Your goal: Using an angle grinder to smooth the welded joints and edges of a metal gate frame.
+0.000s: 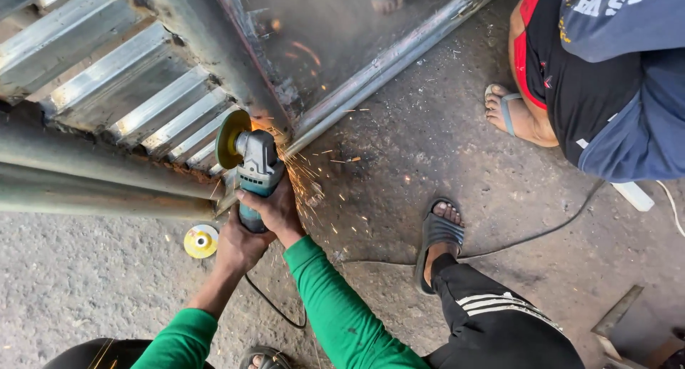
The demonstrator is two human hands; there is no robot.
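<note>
A teal-and-grey angle grinder sits left of centre in the view, its yellowish disc tilted on edge at the tool's eleven o'clock and pressed against the corner of a welded steel frame, where orange sparks spray out toward four o'clock across the concrete floor. The right hand wraps the grinder's body from five o'clock, fingers curled tight round the housing; the left hand closes on the rear handle just below it, at six o'clock, fingers folded out of full sight but clearly gripping. Both arms wear green sleeves. A black power cord trails from the tool's back end down toward six o'clock. At eight o'clock from the grinder a spare yellow disc lies flat on the floor. Corrugated metal sheeting fills the frame to ten o'clock, with steel pipes lying at nine o'clock. The person's own sandalled foot rests at three o'clock, and another person's foot in a flip-flop stands at two o'clock, well apart.
</note>
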